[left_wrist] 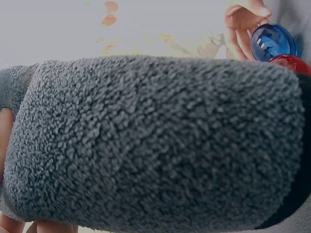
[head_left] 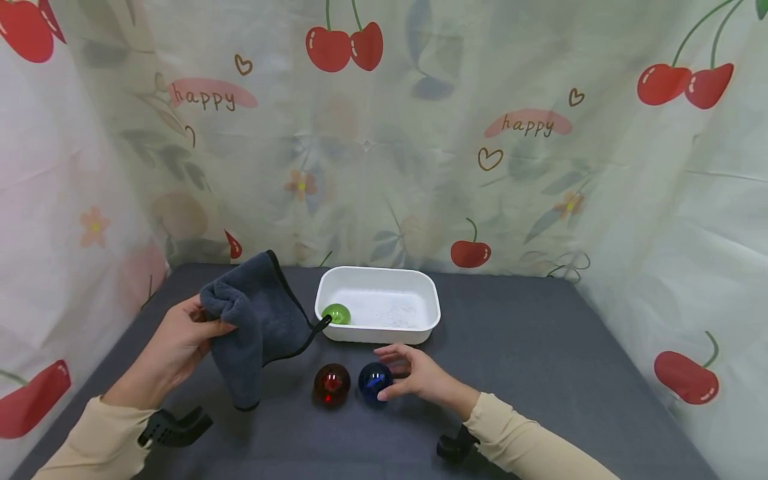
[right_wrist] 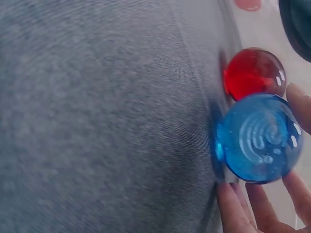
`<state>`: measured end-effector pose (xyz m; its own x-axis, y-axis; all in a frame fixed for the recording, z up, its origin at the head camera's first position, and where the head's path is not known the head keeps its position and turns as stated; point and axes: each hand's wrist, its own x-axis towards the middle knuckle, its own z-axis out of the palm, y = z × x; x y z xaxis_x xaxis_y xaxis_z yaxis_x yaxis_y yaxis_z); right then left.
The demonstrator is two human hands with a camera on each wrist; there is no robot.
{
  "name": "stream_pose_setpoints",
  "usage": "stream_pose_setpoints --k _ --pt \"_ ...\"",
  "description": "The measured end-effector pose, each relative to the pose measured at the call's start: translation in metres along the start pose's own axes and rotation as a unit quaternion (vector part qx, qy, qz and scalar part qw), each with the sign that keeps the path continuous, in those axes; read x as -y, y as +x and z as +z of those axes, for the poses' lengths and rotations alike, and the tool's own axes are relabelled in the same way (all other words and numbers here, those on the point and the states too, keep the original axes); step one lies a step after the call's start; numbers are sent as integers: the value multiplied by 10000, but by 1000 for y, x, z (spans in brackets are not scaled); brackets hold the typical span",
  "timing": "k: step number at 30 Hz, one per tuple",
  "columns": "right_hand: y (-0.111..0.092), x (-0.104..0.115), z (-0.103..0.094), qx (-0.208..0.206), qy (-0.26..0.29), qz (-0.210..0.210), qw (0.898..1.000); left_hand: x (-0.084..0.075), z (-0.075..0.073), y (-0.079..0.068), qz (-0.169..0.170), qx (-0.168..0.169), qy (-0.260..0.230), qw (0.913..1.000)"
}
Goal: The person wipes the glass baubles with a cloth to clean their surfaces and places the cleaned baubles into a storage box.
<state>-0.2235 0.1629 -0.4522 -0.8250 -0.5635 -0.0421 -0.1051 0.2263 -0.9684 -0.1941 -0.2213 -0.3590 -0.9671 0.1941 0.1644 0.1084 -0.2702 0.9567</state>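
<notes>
My left hand (head_left: 180, 340) grips a dark grey towel (head_left: 264, 313) with black edging and a loop, holding it up above the table's left side. The towel fills most of the left wrist view. A clear blue ball (head_left: 375, 383) rests on the table, and a clear red ball (head_left: 332, 385) is to its left. Beside the blue ball is my right hand (head_left: 420, 380), its thumb at the near side and its fingers spread at the far side. In the right wrist view the thumb and fingers border the blue ball (right_wrist: 260, 138); firm contact cannot be told.
A white rectangular tray (head_left: 378, 337) stands behind the balls, with a green ball (head_left: 337, 314) in its left front corner. The towel's loop hangs at the tray's left edge. Dark grey cloth (head_left: 510, 347) covers the table. Printed curtains (head_left: 372, 167) enclose the back and sides.
</notes>
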Motion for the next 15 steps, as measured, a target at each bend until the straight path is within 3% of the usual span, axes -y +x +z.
stream_pose_setpoints --k 5,15 --pt "1 -4 5 31 -92 192 9998 -1 1 0 -22 -12 -19 10000" --pt "3 -4 10 12 -354 155 9993 0 0 -1 22 -6 -67 10000"
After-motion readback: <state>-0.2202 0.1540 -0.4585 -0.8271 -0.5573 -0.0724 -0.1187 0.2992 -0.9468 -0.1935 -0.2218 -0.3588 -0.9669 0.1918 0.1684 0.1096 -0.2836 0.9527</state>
